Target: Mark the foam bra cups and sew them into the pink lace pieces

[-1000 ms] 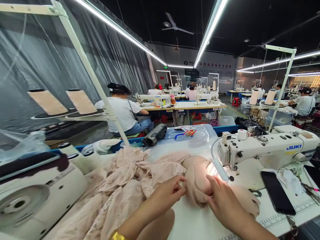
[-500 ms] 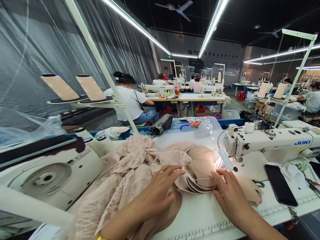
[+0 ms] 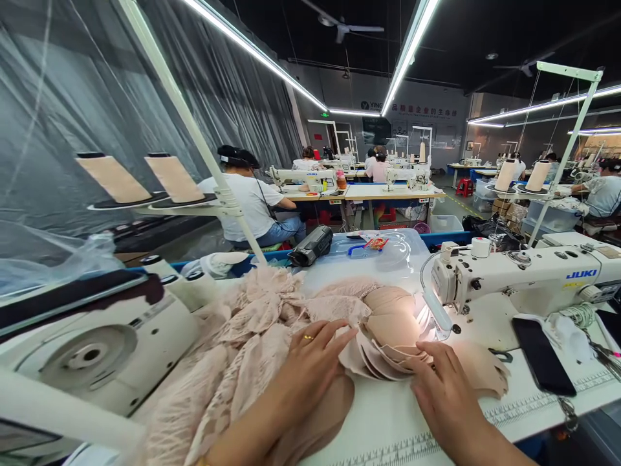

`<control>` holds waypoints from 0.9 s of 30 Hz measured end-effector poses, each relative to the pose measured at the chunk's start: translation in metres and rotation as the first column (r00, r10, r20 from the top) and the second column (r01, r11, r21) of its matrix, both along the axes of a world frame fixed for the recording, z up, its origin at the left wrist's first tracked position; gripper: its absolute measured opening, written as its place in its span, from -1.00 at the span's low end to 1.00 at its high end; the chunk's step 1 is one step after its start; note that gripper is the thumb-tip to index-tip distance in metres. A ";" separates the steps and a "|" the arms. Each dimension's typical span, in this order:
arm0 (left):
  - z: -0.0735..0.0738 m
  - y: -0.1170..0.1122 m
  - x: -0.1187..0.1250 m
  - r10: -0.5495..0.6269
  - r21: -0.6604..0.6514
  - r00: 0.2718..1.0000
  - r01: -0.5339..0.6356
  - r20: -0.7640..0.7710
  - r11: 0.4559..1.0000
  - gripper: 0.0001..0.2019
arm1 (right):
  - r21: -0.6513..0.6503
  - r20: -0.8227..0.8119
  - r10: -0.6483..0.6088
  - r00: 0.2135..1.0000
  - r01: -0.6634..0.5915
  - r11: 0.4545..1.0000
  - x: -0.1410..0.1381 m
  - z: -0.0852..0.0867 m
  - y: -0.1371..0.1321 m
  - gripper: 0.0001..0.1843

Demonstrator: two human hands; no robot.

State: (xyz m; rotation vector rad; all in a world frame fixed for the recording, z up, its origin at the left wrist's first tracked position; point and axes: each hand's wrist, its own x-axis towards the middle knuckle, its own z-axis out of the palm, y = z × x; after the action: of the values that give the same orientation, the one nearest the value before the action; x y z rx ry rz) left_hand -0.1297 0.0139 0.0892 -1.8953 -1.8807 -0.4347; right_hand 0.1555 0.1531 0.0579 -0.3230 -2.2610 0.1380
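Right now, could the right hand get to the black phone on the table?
Probably yes: the black phone lies uncovered to the right of the right hand, and the beige pieces partly between them look low enough to reach over.

A pleated gray curtain (image 3: 233, 77) covers the left side of the room. Under the dark ceiling (image 3: 451, 32), long tube lights (image 3: 410, 52) run toward the gray far wall (image 3: 334, 90), which bears red Chinese lettering (image 3: 427, 111) and, near a green sign (image 3: 324, 115), a doorway. A ceiling fan (image 3: 342, 29) hangs above. Wood-edged benches (image 3: 369, 191) stand in rows, and a red stool (image 3: 464, 187) sits on the gray floor (image 3: 447, 206).
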 end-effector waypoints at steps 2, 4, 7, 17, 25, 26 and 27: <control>0.001 0.005 -0.009 0.019 0.005 1.000 -0.019 -0.007 1.000 -0.34 | 0.002 -0.055 -0.002 0.999 0.002 1.000 -0.003 -0.005 -0.005 -0.41; 0.004 0.010 -0.012 0.006 -0.035 1.000 -0.006 -0.007 0.999 -0.38 | -0.009 -0.075 -0.011 0.997 0.010 1.000 -0.005 -0.008 -0.008 -0.46; 0.008 0.017 -0.007 -0.035 -0.102 0.999 0.035 0.000 0.994 -0.56 | -0.010 -0.049 -0.012 0.999 0.011 1.000 -0.005 -0.009 -0.009 -0.49; 0.045 -0.033 -0.008 0.068 -0.211 0.896 0.029 0.438 0.977 -0.68 | 0.012 -0.033 0.017 0.999 -0.016 1.000 0.001 -0.004 0.001 -0.49; 0.029 -0.083 0.000 0.449 -0.401 0.553 -0.214 0.702 0.891 -0.44 | -0.050 -0.044 0.040 0.998 -0.042 0.998 0.005 -0.002 0.002 -0.55; 0.023 -0.084 -0.003 0.473 -0.374 0.625 -0.295 0.621 0.880 -0.48 | -0.050 -0.034 0.039 0.999 -0.041 0.998 0.005 -0.001 0.002 -0.56; 0.017 -0.084 -0.004 0.479 -0.301 0.690 -0.373 0.543 0.878 -0.52 | -0.050 -0.024 0.036 0.999 -0.037 0.998 0.006 -0.001 0.001 -0.55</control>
State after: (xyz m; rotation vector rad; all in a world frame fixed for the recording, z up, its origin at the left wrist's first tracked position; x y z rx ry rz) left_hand -0.1337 -0.0699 0.1063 -1.4055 -2.7771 -0.8185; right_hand 0.1615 0.1539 0.0574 -0.3048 -2.2443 0.2172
